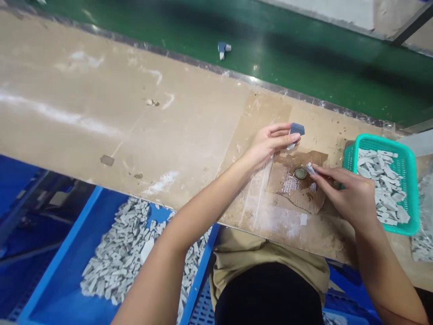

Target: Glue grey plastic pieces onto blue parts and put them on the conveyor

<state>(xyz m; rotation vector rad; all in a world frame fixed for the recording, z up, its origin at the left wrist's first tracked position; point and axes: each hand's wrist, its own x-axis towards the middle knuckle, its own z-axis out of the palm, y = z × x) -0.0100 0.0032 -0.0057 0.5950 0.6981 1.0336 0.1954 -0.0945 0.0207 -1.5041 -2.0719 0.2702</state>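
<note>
Between the thumb and fingers of my left hand (270,142) is a blue-grey plastic piece (297,129), with a whitish part showing at its lower end. My right hand (352,189) pinches a small light-grey plastic part (310,168) by one end. That part's tip is just beside a small round cap (300,173), which sits on a wet-looking brown cardboard patch (304,201). The two held pieces are apart from each other. What is inside the round cap is too small to make out.
A green basket (414,189) of light-grey parts stands at my right, beside a clear bag (426,212). Below left, a blue bin (64,253) holds many similar parts. One assembled blue-and-white piece (223,49) lies on the green belt (162,27) beyond the bench (189,135).
</note>
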